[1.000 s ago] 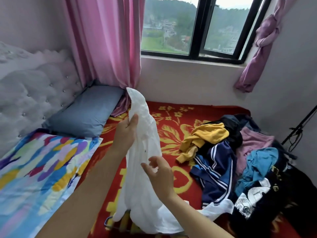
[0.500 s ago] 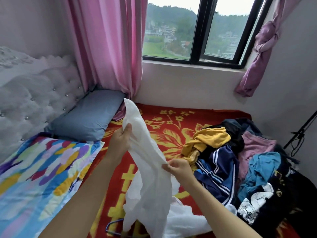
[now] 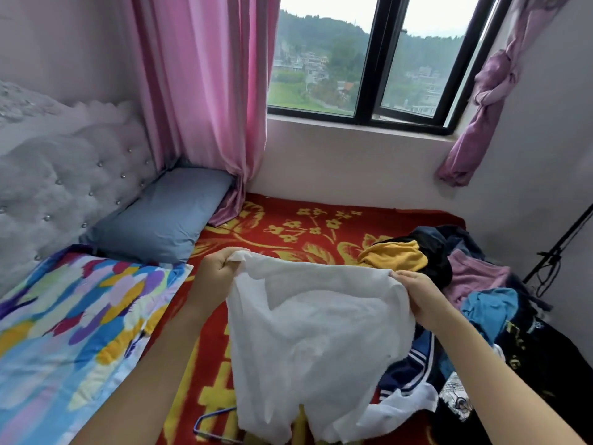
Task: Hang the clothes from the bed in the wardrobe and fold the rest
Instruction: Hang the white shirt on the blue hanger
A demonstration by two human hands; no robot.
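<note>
A thin white garment (image 3: 308, 342) hangs spread out above the red and gold bed cover (image 3: 288, 226). My left hand (image 3: 218, 271) grips its upper left corner in a fist. At the upper right edge my right hand (image 3: 420, 297) holds the cloth with curled fingers. The garment's lower part drapes down to the bed. A blue wire hanger (image 3: 211, 422) lies on the cover, partly under the cloth. To the right sits a pile of clothes (image 3: 481, 303) with yellow, black, pink, blue and navy striped pieces.
A grey-blue pillow (image 3: 160, 220) and a multicoloured pillow (image 3: 70, 332) lie at the left by the tufted headboard (image 3: 64, 187). Pink curtain (image 3: 205, 91) hangs at the back, the window (image 3: 369, 59) beside it. A black stand (image 3: 555, 252) leans at the right wall.
My hands moved apart and level, stretching the white garment wide between them; before it hung in a narrow bunch from the raised left hand. The camera tilted up slightly.
</note>
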